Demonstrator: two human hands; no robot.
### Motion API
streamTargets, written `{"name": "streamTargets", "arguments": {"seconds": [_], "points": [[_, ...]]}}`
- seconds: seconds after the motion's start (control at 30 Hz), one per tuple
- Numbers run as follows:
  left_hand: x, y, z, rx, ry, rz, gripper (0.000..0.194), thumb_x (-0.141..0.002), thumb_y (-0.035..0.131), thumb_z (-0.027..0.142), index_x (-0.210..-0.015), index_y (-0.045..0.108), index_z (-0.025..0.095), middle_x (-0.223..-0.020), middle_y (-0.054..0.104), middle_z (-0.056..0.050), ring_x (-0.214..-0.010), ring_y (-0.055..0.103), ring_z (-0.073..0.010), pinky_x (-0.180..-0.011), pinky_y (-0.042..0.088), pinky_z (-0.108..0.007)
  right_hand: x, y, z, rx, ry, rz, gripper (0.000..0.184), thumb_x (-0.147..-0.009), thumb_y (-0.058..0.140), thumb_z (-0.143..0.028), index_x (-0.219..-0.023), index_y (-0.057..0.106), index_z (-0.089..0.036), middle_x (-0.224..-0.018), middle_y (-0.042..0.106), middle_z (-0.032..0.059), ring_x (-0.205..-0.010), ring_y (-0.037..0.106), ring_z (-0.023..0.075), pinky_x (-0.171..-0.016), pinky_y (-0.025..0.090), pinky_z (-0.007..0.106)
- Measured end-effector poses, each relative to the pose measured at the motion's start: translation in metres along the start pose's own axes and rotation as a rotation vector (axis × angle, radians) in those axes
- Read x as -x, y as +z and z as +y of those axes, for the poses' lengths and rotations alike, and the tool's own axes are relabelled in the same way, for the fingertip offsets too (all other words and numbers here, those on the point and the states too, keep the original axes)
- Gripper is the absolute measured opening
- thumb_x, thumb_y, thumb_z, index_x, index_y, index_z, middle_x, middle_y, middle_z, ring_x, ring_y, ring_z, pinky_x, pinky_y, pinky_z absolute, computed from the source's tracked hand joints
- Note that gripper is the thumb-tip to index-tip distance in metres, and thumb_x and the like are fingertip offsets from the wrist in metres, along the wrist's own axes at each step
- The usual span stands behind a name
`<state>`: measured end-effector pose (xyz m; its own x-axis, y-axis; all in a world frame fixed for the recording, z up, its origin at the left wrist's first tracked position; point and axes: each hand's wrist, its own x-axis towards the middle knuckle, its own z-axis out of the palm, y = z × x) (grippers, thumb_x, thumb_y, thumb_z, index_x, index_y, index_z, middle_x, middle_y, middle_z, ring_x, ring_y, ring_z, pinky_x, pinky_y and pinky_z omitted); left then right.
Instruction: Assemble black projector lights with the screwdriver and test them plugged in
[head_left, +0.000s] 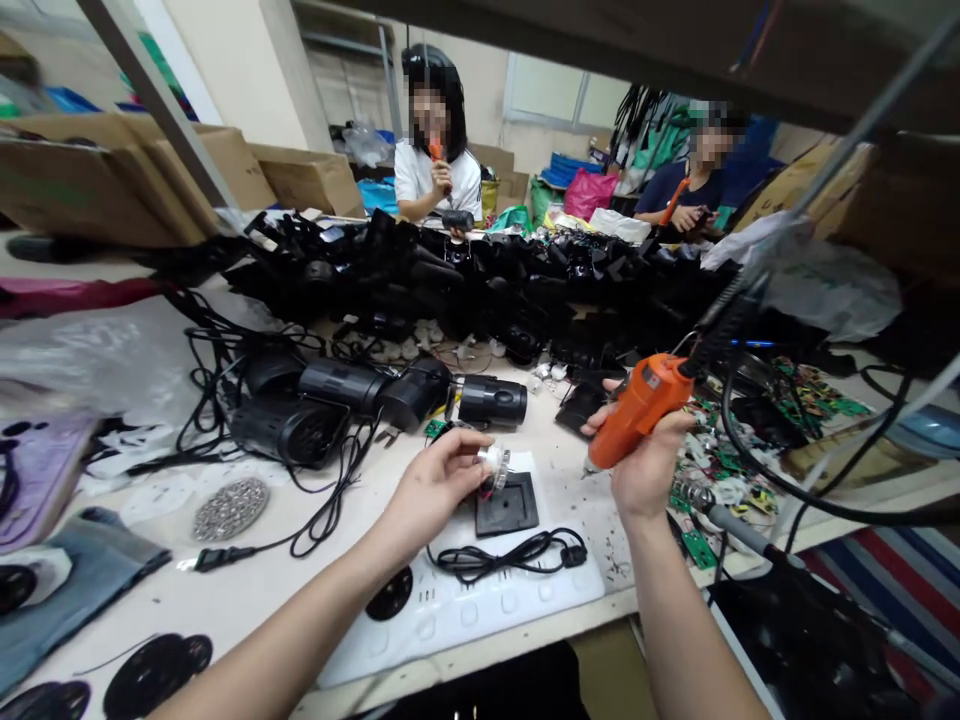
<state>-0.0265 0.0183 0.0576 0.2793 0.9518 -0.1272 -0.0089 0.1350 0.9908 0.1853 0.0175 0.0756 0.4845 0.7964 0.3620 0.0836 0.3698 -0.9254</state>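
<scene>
My left hand (448, 468) pinches a small white round part with a ridged, shiny rim (495, 464); its exact kind is unclear. Just below that part lies a square black plastic piece (508, 506) on a white panel (465, 625). In my right hand (651, 455) is an orange electric screwdriver (643, 408), its tip angled down to the left over the table and touching no part. A coiled black power cord (510, 556) rests on the panel in front of the square piece. Black cylindrical housings (491, 400) lie beyond my hands.
Green circuit boards (697, 548) and wires are heaped on the right. To the left are a round dish of screws (231, 508), a plug (225, 557) and a blue cloth (90, 590). A large pile of black parts (420, 265) spans the back. Two people (442, 180) work opposite.
</scene>
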Motion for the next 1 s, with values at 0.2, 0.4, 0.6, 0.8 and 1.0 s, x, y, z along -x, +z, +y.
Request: {"name": "streamTargets", "arguments": {"seconds": [0.2,0.4,0.6,0.8,1.0], "points": [[-0.01,-0.003,0.0,0.512,-0.274,-0.002,0.026,-0.063,0.064,0.005,-0.087,0.066,0.016,-0.078,0.065,0.0,-0.07,0.059,-0.0092,-0.069,0.048,-0.02,0.019,-0.028,-0.006,0.631,-0.287,0.257,0.046,-0.089,0.049,-0.056,-0.104,0.061,-0.014,-0.089,0.057,0.01,-0.083,0.056,0.0253,-0.079,0.045,0.042],[-0.014,-0.005,0.004,0.565,-0.298,-0.034,0.032,-0.06,0.057,-0.003,-0.085,0.066,0.016,-0.085,0.068,-0.002,-0.074,0.063,-0.0102,-0.072,0.05,-0.019,0.05,0.01,-0.016,0.461,-0.031,-0.368,0.017,-0.09,0.053,-0.032,-0.091,0.064,-0.019,-0.086,0.064,0.0072,-0.077,0.062,0.0196,-0.065,0.05,0.031],[-0.013,-0.012,0.006,0.574,-0.267,-0.021,0.024,-0.063,0.06,0.0,-0.08,0.065,0.015,-0.082,0.069,-0.003,-0.07,0.062,-0.011,-0.068,0.051,-0.02,0.049,0.049,-0.005,0.114,0.419,-0.512,0.024,-0.08,0.059,-0.032,-0.097,0.062,-0.016,-0.071,0.062,0.0011,-0.062,0.064,0.0149,-0.05,0.048,0.023],[-0.013,-0.018,0.004,0.549,-0.212,0.015,0.024,-0.059,0.06,0.001,-0.077,0.066,0.015,-0.074,0.065,0.0,-0.067,0.059,-0.0098,-0.064,0.048,-0.019,0.051,0.061,0.0,0.081,0.427,-0.473,0.023,-0.073,0.063,-0.028,-0.093,0.06,-0.017,-0.061,0.059,-0.0042,-0.054,0.062,0.0128,-0.048,0.047,0.021],[-0.011,-0.02,0.001,0.509,-0.147,0.048,0.02,-0.061,0.064,0.008,-0.079,0.065,0.016,-0.073,0.065,0.001,-0.068,0.058,-0.0106,-0.065,0.046,-0.021,0.051,0.063,0.005,0.118,0.406,-0.475,0.021,-0.073,0.061,-0.028,-0.091,0.059,-0.017,-0.06,0.059,-0.004,-0.055,0.063,0.0137,-0.049,0.05,0.023]]}}
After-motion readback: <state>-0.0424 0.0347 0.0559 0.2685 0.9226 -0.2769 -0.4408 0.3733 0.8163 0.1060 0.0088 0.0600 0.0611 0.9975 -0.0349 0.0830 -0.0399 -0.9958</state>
